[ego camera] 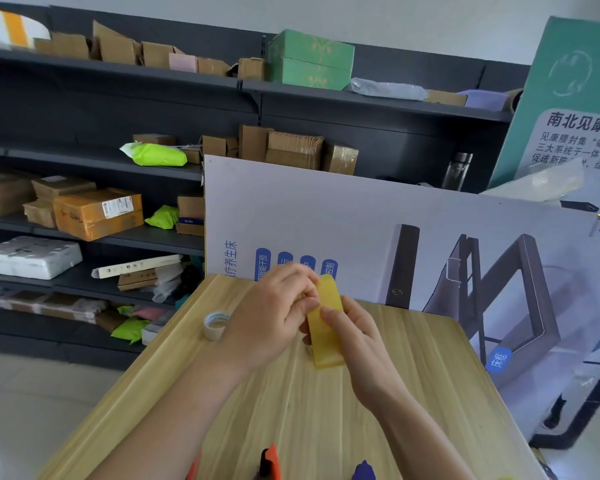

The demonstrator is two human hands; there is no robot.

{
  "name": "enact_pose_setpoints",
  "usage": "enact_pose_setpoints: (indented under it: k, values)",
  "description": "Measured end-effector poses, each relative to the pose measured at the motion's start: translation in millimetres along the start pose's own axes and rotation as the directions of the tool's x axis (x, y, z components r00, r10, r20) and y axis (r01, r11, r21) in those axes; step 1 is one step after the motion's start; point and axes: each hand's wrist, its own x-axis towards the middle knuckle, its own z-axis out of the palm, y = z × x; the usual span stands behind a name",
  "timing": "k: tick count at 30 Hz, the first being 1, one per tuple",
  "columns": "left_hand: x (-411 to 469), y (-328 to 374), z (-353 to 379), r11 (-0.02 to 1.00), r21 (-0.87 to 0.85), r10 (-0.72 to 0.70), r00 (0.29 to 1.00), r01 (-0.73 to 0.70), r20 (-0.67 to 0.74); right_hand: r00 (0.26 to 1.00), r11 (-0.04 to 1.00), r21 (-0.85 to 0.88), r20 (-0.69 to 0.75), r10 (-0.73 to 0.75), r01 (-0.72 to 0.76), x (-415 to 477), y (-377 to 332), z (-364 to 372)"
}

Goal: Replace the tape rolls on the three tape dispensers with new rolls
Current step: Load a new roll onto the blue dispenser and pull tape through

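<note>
Setting: a wooden table [395, 393] stood before dark shelves of cartons.
Hands: the left hand [271, 317] and right hand [354, 327] together gripped a yellow tape roll [326, 327] above the table.
Progress: seemingly early; a spent-looking roll [215, 323] lay near the left edge.
Dispensers: orange [269, 462] and blue [364, 471] tips showed at the near edge.
Room: the tabletop ahead was open.

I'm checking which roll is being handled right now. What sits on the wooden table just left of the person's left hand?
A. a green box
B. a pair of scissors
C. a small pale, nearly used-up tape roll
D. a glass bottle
C: a small pale tape roll lies on the table beside the left hand, while both hands, the right hand included, hold the yellow tape roll.
</note>
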Motion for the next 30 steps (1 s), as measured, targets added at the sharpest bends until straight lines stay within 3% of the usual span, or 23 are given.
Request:
enact_pose_setpoints:
  k: [3, 6, 9, 13, 16, 21, 26, 30]
  values:
    - [-3.7, -0.7, 10.8, 0.996, 0.001, -0.092, 0.995, 0.092, -0.031, 1.0, 0.999, -0.04, 0.007, 0.008, -0.008, -1.6, 6.6, -0.9]
    - [-4.2, -2.3, 20.2, 0.931, -0.127, -0.357, 0.925, 0.341, -0.129, 0.999, 0.998, -0.056, 0.039, 0.019, -0.017, -5.0, 13.0, -1.5]
    - [-0.5, -7.8, 27.3, 0.735, -0.337, -0.654, 0.747, 0.589, -0.123, 0.998, 0.994, -0.109, 0.07, -0.003, 0.01, -9.8, 19.3, -1.7]
    - [-6.8, -6.4, 35.6, 0.441, -0.611, -0.792, 0.605, 0.658, 0.08, 0.998, 0.984, -0.17, 0.051, -0.036, 0.044, -13.4, 24.5, -6.9]
    - [-16.6, 0.6, 41.7, 0.18, -0.708, -0.8, 0.521, 0.683, 0.299, 1.0, 0.955, -0.297, -0.014, -0.02, 0.015, -12.8, 37.2, -15.6]
    - [-39.4, 11.4, 69.2, 0.183, -0.545, -0.701, 0.497, 0.818, 0.511, 0.999, 0.82, -0.572, -0.046, -0.026, -0.005, -17.9, 65.0, -32.0]
    - [-60.8, 10.0, 101.1, 0.042, -0.488, -0.756, 0.347, 0.872, 0.555, 0.998, 0.7, -0.713, 0.007, 0.065, -0.041, -32.6, 98.9, -50.1]
    - [-90.9, 2.1, 128.3, -0.088, -0.42, -0.756, 0.214, 0.903, 0.619, 0.981, 0.72, -0.682, 0.021, 0.194, -0.128, -47.9, 121.1, -69.7]
